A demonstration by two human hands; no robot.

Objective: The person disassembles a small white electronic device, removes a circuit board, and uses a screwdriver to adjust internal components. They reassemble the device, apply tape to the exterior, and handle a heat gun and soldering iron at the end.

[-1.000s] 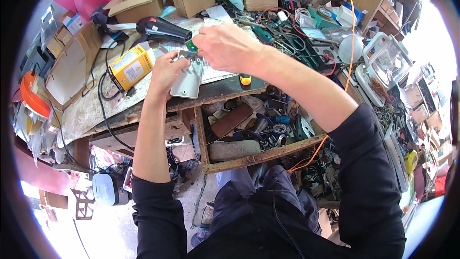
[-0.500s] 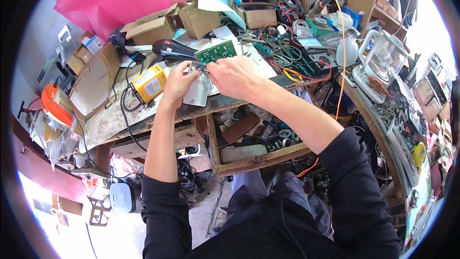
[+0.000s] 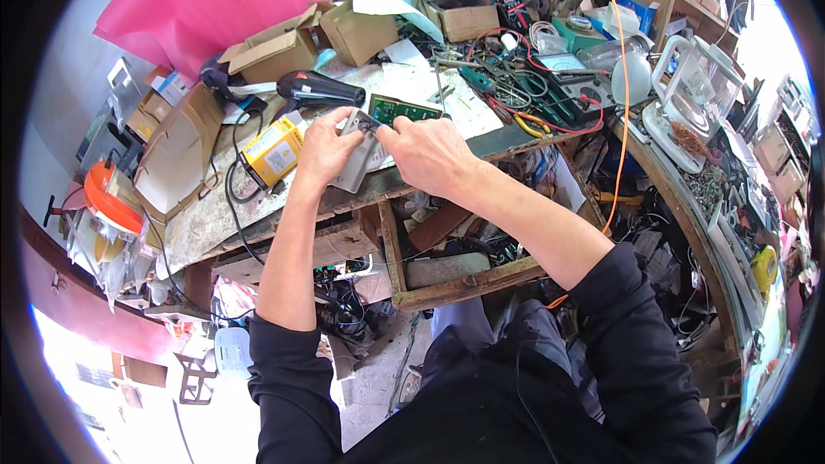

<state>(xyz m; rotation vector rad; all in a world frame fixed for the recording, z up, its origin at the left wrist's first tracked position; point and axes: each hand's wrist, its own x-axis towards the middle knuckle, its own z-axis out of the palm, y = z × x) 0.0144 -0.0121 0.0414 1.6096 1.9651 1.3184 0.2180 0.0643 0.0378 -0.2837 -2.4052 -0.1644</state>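
My left hand (image 3: 325, 148) is closed around a light grey plastic casing (image 3: 354, 170), thumb on its upper part. Small dark wires show at the casing's top end, between my two hands. Fingers curled in a pinch, my right hand (image 3: 430, 153) presses against that end; what it grips is hidden behind the fingers. Just beyond the hands is a green circuit board (image 3: 400, 110) with small parts on it, its near edge partly covered by my right hand. I cannot tell whether the board is still joined to the casing by the wires.
A yellow box (image 3: 273, 153) and a black hair dryer (image 3: 318, 88) lie left of the hands. Pliers, test leads and tools (image 3: 533, 94) crowd the right side. An orange cord (image 3: 620, 103) hangs down at right. Below the bench edge, an open wooden drawer (image 3: 464, 285) holds clutter.
The circuit board has tipped flatter and sits slightly lower and to the right. The casing has tilted in my left hand. My right hand has shifted a little right and down, still pinched.
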